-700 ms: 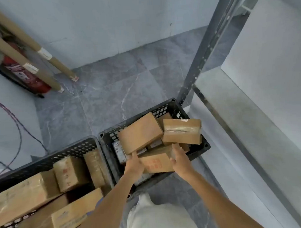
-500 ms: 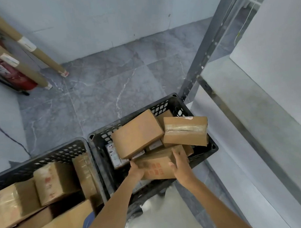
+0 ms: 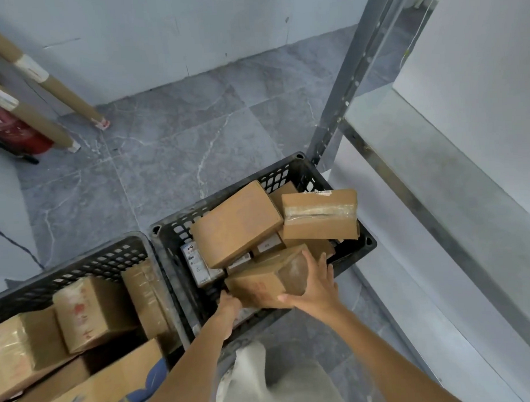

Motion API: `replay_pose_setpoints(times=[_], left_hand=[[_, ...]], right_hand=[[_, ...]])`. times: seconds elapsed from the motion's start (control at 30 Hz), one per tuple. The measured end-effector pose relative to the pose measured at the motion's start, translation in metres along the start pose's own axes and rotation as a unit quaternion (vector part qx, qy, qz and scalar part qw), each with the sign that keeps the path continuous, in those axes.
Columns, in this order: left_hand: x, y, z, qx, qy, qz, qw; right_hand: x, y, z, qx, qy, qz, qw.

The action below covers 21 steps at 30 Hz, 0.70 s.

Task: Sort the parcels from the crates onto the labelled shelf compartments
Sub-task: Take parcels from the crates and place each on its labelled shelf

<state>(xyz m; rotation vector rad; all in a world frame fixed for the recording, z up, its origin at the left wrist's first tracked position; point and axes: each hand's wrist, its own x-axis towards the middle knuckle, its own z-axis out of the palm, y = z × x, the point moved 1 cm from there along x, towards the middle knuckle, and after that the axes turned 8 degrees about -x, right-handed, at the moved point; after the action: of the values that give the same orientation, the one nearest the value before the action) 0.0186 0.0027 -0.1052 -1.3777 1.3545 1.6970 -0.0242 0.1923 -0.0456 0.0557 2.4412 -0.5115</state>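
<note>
A black crate on the floor holds several brown cardboard parcels. At its near edge I hold one brown parcel with red print between both hands. My right hand grips its right end, with the fingers over the top and the thumb underneath. My left hand grips its lower left corner, partly hidden beneath it. A large flat parcel and a taped parcel lie behind it. The metal shelf stands at the right.
A second black crate with several parcels sits at the left. Two cardboard tubes and a red fire extinguisher lean by the far wall. The shelf's upright post rises beside the right crate.
The parcel with red print has tipped up at the crate's near edge. My right hand has slid round its right end and my left hand has gone under its left corner.
</note>
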Motion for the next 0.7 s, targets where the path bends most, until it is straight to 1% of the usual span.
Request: replay_pose_setpoints(times=[0.03,0.13,0.23,0.27,0.33,0.43,0.53,0.7], left_hand=[[0.003,-0.002,-0.003,-0.007,-0.003,0.002,1.0],[0.016,-0.01,-0.01,-0.042,-0.026,0.007,0.999],[0.022,-0.011,-0.009,-0.065,-0.03,0.001,0.997],[0.016,-0.01,-0.009,-0.066,-0.034,0.001,0.997],[-0.001,-0.004,-0.014,-0.063,-0.032,0.014,0.997],[-0.043,0.023,-0.019,-0.101,-0.039,0.053,0.993],[-0.104,0.072,-0.018,-0.163,-0.054,0.09,0.981],[-0.239,0.174,-0.018,-0.184,-0.053,0.18,0.965]], right_hand=[[0.004,0.004,-0.001,0.011,-0.012,-0.001,1.0],[0.009,0.007,0.006,0.095,-0.027,-0.025,0.995],[0.006,0.008,0.002,0.118,0.007,-0.032,0.992],[0.003,0.009,-0.005,0.14,0.017,-0.032,0.99],[-0.005,0.01,-0.024,0.201,0.01,-0.032,0.979],[-0.026,0.006,-0.072,0.27,-0.008,-0.03,0.962],[-0.058,-0.016,-0.137,0.342,0.0,-0.044,0.939],[-0.118,-0.078,-0.258,0.369,0.03,-0.109,0.923]])
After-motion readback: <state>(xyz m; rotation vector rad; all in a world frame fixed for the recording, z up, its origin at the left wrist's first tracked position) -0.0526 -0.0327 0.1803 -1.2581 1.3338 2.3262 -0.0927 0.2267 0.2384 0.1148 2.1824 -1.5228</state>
